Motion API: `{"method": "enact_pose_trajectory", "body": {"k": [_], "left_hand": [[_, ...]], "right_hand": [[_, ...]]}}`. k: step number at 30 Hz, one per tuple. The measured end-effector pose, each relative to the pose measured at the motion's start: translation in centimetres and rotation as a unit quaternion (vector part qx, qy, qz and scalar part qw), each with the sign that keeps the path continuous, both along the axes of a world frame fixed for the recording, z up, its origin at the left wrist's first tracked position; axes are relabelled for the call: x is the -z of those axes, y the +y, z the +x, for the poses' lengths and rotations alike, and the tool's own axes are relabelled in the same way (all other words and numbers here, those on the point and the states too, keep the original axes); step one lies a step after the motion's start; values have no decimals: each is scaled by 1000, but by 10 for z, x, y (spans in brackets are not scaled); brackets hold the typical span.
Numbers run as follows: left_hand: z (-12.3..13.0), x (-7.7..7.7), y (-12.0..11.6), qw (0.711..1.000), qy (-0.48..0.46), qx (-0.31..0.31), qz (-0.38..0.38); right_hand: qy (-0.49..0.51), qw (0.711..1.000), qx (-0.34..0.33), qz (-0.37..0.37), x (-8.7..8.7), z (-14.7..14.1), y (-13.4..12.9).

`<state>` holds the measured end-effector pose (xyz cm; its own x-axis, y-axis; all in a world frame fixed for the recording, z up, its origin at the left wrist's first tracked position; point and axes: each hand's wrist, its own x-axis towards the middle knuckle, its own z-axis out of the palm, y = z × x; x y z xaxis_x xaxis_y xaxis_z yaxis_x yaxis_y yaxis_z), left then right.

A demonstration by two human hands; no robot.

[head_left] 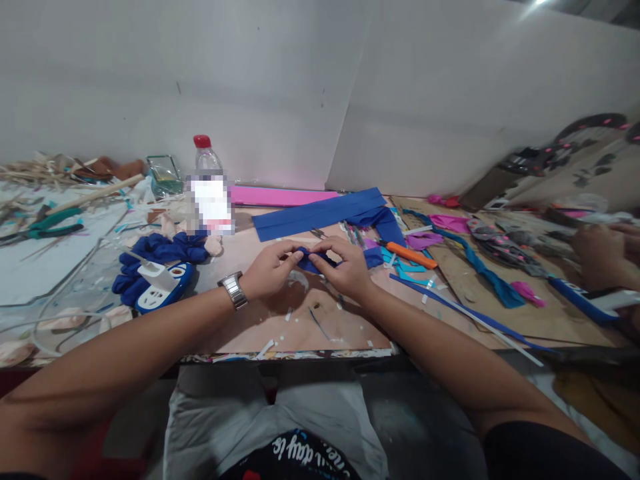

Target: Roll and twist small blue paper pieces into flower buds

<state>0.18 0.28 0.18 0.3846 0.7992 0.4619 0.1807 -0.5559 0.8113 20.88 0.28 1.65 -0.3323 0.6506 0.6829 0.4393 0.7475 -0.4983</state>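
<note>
A small piece of dark blue fabric (309,261) is pinched between my two hands above the middle of the table. My left hand (273,268), with a metal watch on the wrist, grips its left end between thumb and fingers. My right hand (347,267) holds the other end the same way, and part of the fabric is hidden by the fingers. Just behind the hands lies a flat blue fabric strip (317,215). Small metal scissors or tweezers (319,233), too small to tell which, rest between strip and hands. More folded blue fabric (387,223) lies to the right.
An orange cutter (411,255) and cyan scraps lie right of my right hand. On the left are a power strip (167,290), bunched blue fabric (165,249), a red-capped bottle (207,160) and green-handled pliers (54,225). Another person's hands (600,250) are at the far right.
</note>
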Motion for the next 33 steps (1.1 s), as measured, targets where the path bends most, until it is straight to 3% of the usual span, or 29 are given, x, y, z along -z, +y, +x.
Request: {"method": "enact_pose_trajectory", "body": {"k": [15, 25, 33], "left_hand": [[0, 1, 1, 997, -13, 68, -31], [2, -1, -2, 995, -27, 73, -58], [0, 0, 0, 997, -5, 70, -27]], "right_hand": [[-5, 999, -34, -2, 1, 0, 1], [8, 999, -46, 16, 3, 0, 2], [-28, 998, -58, 9, 2, 1, 2]]}}
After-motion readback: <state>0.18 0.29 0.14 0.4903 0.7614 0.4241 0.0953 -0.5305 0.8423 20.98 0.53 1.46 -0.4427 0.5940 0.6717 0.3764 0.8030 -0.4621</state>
